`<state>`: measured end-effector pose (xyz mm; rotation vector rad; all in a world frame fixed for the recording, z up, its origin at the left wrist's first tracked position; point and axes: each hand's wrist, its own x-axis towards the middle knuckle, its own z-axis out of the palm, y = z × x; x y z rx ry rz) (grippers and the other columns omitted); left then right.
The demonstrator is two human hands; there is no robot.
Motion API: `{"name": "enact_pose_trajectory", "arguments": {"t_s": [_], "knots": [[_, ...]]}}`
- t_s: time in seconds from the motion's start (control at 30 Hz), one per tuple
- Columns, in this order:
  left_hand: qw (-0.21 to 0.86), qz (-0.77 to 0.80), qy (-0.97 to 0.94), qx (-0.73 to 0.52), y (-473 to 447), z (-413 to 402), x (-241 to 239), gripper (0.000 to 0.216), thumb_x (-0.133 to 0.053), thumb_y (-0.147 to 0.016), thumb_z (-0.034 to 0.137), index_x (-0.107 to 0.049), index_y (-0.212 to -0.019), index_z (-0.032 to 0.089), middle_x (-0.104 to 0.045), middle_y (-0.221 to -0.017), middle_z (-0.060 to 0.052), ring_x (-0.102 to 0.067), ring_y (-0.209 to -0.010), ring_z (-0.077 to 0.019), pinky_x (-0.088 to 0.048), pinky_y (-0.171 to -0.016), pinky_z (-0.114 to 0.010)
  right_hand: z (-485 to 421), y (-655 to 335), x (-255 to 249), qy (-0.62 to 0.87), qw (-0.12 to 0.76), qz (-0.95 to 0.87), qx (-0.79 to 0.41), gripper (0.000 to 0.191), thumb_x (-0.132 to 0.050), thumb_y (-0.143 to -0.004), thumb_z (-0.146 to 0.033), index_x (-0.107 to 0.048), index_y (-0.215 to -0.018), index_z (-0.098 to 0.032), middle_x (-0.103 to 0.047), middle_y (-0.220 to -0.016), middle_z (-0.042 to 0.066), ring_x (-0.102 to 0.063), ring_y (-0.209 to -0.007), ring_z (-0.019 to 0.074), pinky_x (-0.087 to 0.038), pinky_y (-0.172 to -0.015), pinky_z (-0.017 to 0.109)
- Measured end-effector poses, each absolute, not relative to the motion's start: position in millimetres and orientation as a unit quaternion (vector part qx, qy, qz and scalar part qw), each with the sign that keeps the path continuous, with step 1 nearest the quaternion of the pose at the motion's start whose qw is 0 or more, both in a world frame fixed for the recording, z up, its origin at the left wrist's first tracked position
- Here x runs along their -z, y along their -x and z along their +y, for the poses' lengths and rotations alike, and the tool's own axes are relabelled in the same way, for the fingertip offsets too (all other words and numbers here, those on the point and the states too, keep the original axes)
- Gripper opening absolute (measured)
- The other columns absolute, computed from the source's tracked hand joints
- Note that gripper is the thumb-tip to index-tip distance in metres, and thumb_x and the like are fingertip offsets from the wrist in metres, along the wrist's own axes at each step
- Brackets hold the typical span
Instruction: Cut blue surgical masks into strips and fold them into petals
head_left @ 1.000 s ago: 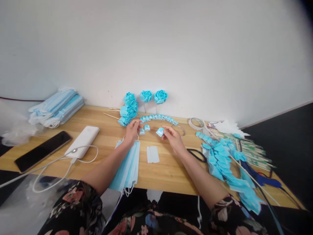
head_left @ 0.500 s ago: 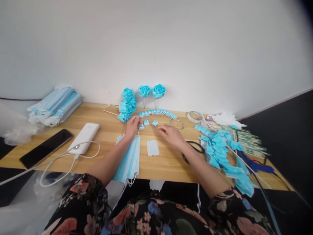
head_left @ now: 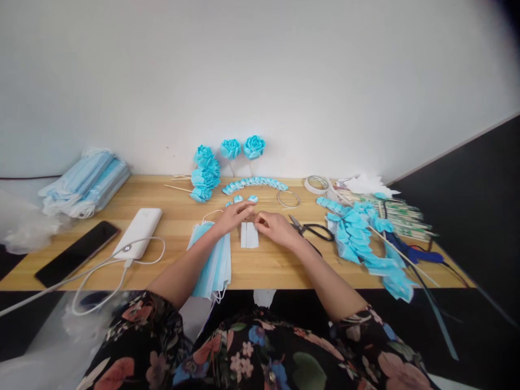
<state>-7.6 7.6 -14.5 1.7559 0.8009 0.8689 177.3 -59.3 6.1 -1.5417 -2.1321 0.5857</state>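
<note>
We find the pale strip [head_left: 249, 236] flat on the tabletop [head_left: 264, 266]. The left hand [head_left: 234, 216], loosely open, pins its 12 o'clock edge; the right hand [head_left: 275, 227] curls alongside, grip unconfirmed, apparently steadying it.

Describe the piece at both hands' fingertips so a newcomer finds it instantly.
On the wooden table, go to the front middle, where left hand and right hand meet. The flat strip at their fingertips is white; the masks beside it are blue.

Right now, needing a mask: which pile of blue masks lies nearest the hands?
The stack under the left forearm, at the table's front edge; the other pile sits far left by the wall.
</note>
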Motion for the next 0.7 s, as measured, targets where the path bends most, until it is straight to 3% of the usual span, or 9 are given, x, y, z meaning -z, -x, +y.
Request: {"name": "enact_pose_trajectory", "arguments": {"t_s": [0.13, 0.27, 0.4, 0.53, 0.7], "knots": [[0.526, 0.284, -0.737, -0.315, 5.9, 3.9, 12.5, 0.042, -0.070, -0.077, 0.041, -0.070, -0.112, 0.018, -0.071, -0.109, -0.010, -0.063, -0.101, -0.0243, -0.049, -0.087, -0.034, -52.1, -183.6, -14.5, 0.551, 0.290, -0.756, -0.199, 0.013, -0.054, -0.088, -0.025, -0.066, -0.086, -0.021, -0.070, -0.078, 0.001, -0.058, -0.066, 0.0148, -0.035, -0.064, 0.026], [0.566, 0.319, -0.683, -0.333, 4.8, 11.0, 22.6, 0.049, -0.077, -0.068, 0.041, -0.070, -0.110, 0.016, -0.071, -0.099, -0.008, -0.064, -0.081, -0.0198, -0.051, -0.071, -0.030, -39.8, -184.6, -16.8, 0.539, 0.396, -0.704, -0.241, 0.015, -0.058, -0.086, -0.032, -0.068, -0.087, -0.021, -0.073, -0.083, 0.003, -0.064, -0.074, 0.0169, -0.044, -0.070, 0.028], [0.575, 0.345, -0.621, -0.406, 5.5, 20.2, 31.8, 0.054, -0.077, -0.067, 0.040, -0.067, -0.112, 0.014, -0.070, -0.097, -0.007, -0.063, -0.078, -0.0176, -0.051, -0.070, -0.028, -26.3, -181.8, -13.6, 0.501, 0.501, -0.583, -0.398, 0.038, -0.056, -0.086, -0.050, -0.067, -0.104, -0.018, -0.072, -0.080, 0.004, -0.066, -0.071, 0.0169, -0.052, -0.069, 0.031], [0.548, 0.367, -0.610, -0.439, 7.1, 23.5, 34.4, 0.055, -0.075, -0.070, 0.039, -0.064, -0.118, 0.014, -0.070, -0.097, -0.008, -0.063, -0.079, -0.0174, -0.051, -0.067, -0.027, -18.4, -178.5, -11.1, 0.478, 0.462, -0.541, -0.515, 0.055, -0.051, -0.084, -0.066, -0.071, -0.093, -0.016, -0.072, -0.076, 0.007, -0.066, -0.068, 0.0194, -0.053, -0.064, 0.033], [0.509, 0.371, -0.636, -0.447, 6.3, 22.1, 33.5, 0.050, -0.072, -0.073, 0.037, -0.064, -0.117, 0.014, -0.070, -0.106, -0.010, -0.064, -0.083, -0.0190, -0.052, -0.070, -0.028, -21.0, -172.0, -5.6, 0.502, 0.436, -0.621, -0.415, 0.039, -0.059, -0.083, -0.054, -0.062, -0.068, -0.018, -0.059, -0.063, -0.001, -0.052, -0.060, 0.0135, -0.041, -0.059, 0.026]]}}
